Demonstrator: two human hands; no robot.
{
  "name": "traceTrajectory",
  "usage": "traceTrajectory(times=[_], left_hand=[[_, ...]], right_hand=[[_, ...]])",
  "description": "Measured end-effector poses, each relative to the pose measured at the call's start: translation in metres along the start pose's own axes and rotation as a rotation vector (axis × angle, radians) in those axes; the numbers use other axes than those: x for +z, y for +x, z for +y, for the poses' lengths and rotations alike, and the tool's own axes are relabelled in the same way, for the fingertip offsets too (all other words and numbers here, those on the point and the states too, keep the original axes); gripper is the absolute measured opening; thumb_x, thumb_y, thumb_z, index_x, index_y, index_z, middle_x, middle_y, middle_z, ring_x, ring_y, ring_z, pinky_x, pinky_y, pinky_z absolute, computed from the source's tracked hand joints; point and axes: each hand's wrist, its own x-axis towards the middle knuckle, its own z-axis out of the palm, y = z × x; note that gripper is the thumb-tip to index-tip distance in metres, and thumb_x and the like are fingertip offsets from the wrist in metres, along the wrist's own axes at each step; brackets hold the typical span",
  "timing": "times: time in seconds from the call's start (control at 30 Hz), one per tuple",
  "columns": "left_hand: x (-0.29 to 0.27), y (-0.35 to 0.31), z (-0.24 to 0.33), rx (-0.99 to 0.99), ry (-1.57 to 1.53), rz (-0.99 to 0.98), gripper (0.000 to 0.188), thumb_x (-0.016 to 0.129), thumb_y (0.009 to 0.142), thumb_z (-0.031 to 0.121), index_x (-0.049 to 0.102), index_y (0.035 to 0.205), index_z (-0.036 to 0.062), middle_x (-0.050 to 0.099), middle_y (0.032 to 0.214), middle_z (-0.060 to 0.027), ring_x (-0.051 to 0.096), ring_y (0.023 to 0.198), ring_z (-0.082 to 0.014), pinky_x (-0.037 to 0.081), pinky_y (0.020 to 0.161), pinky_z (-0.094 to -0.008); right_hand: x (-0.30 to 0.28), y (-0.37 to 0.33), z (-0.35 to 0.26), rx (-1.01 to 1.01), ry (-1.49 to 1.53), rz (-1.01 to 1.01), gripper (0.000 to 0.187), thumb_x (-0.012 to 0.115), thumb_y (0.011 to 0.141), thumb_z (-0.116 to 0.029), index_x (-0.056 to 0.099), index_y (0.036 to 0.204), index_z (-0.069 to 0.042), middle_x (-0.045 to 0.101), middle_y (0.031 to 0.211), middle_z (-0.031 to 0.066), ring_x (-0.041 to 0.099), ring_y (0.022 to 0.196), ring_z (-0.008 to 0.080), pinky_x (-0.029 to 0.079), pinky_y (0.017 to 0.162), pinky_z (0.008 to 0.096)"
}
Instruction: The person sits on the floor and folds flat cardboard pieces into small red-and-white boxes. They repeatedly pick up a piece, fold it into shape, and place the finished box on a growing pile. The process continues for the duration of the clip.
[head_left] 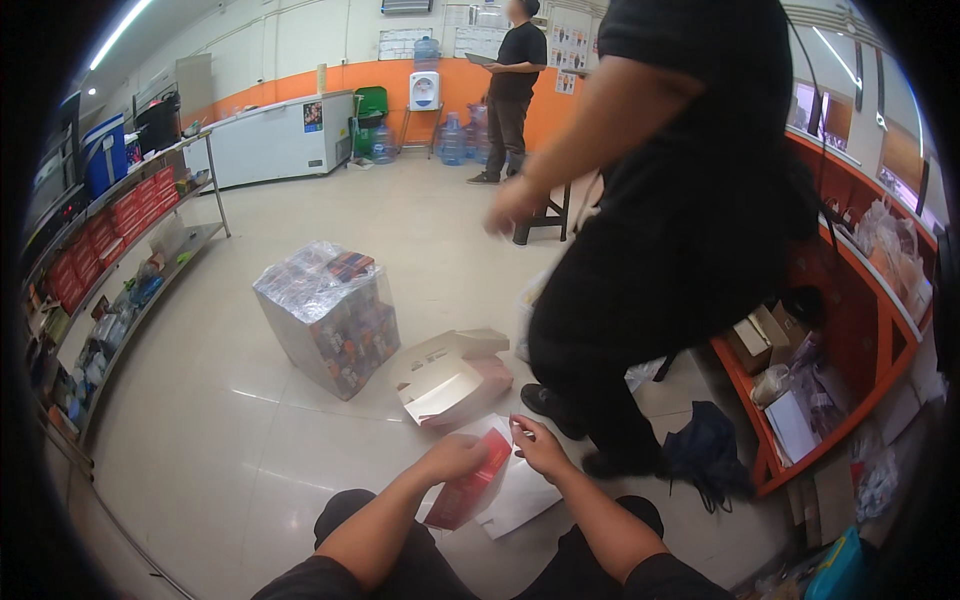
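Between my knees is a red and white folding cardboard box, partly unfolded, its red panel tilted toward the left and a white panel lower right. My left hand is closed on the upper left of the red panel; its fingertips are hidden behind the card. With thumb and fingers together, my right hand pinches the upper edge of the same box near a white flap. Just beyond my hands, an opened box with a pale inside rests on the floor.
A plastic-wrapped bundle of printed packs stands on the floor, ahead left. Close on the right, a person in black strides past, blurred. Shelving with red boxes lines the left; an orange shelf unit stands right. Another person stands far back.
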Motion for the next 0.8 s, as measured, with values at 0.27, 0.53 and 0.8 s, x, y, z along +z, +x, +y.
traceTrajectory(times=[0.27,0.53,0.8], left_hand=[[-0.002,0.012,-0.020,0.024,-0.057,-0.015,0.041,0.054,0.092,0.032,0.073,0.101,-0.0024,0.072,0.088,-0.0189,0.072,0.084,-0.0276,0.059,0.078,-0.0392],[0.001,0.020,-0.035,0.202,0.233,0.294,0.053,0.073,0.092,0.039,0.065,0.129,0.0016,0.070,0.113,-0.0209,0.066,0.114,-0.0326,0.053,0.095,-0.0413],[0.026,0.000,-0.021,0.280,0.473,0.262,0.078,0.084,0.080,0.047,0.060,0.139,0.0021,0.055,0.139,-0.0245,0.052,0.133,-0.0387,0.045,0.111,-0.0439]], right_hand=[[-0.018,0.009,0.007,0.021,0.149,0.001,0.040,0.067,0.102,-0.033,0.063,0.127,-0.002,0.061,0.119,0.0069,0.060,0.108,0.0151,0.049,0.099,0.0304],[-0.016,0.012,0.021,-0.167,-0.393,0.492,0.039,0.080,0.089,-0.040,0.070,0.104,-0.006,0.045,0.147,0.0256,0.046,0.137,0.0378,0.036,0.116,0.0438],[-0.009,0.008,0.017,-0.101,-0.325,0.568,0.043,0.082,0.084,-0.038,0.069,0.104,-0.002,0.046,0.143,0.0282,0.045,0.137,0.0413,0.037,0.116,0.0452]])
